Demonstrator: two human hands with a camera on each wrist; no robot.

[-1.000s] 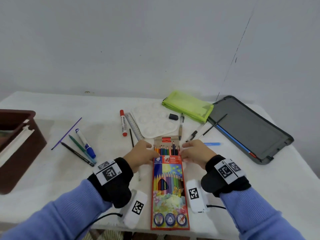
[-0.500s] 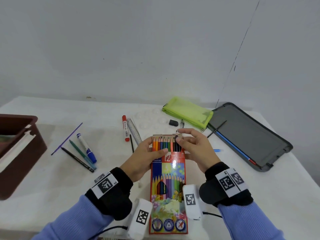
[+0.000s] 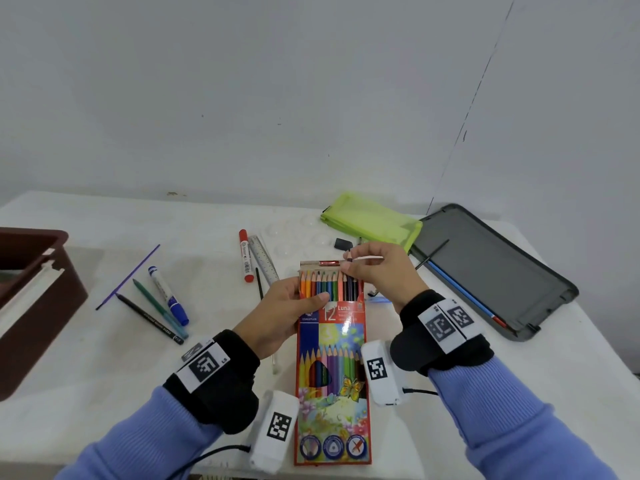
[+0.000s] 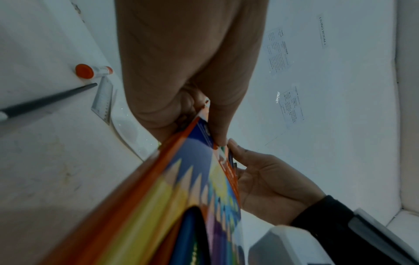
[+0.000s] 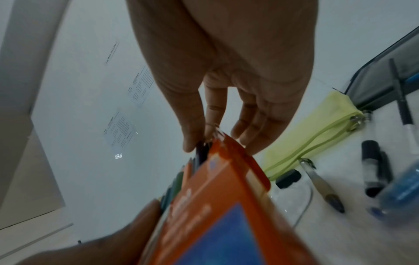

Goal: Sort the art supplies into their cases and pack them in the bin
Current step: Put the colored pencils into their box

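A colourful cardboard box of coloured pencils [image 3: 332,375] is held up off the white table, its top flap open and the pencil tips showing. My left hand [image 3: 287,313] grips the box near its top left, thumb laid across the front; in the left wrist view that thumb [image 4: 217,125] presses on the box [image 4: 181,197]. My right hand [image 3: 377,275] is at the top right corner of the box. Its thumb and forefinger pinch the tip of a dark pencil [image 5: 200,152] that stands in the box [image 5: 226,206].
A brown bin [image 3: 34,306] stands at the left edge. A green pouch [image 3: 374,223] and an open grey case [image 3: 495,271] holding a blue pencil [image 3: 464,296] lie at the back right. A red marker [image 3: 245,256], ruler [image 3: 263,259], blue marker [image 3: 168,296] and several pens lie loose.
The pencil box has been lifted from flat on the table and tilted up. Both hands rose with it, and the right hand's fingers closed on a pencil tip at the right.
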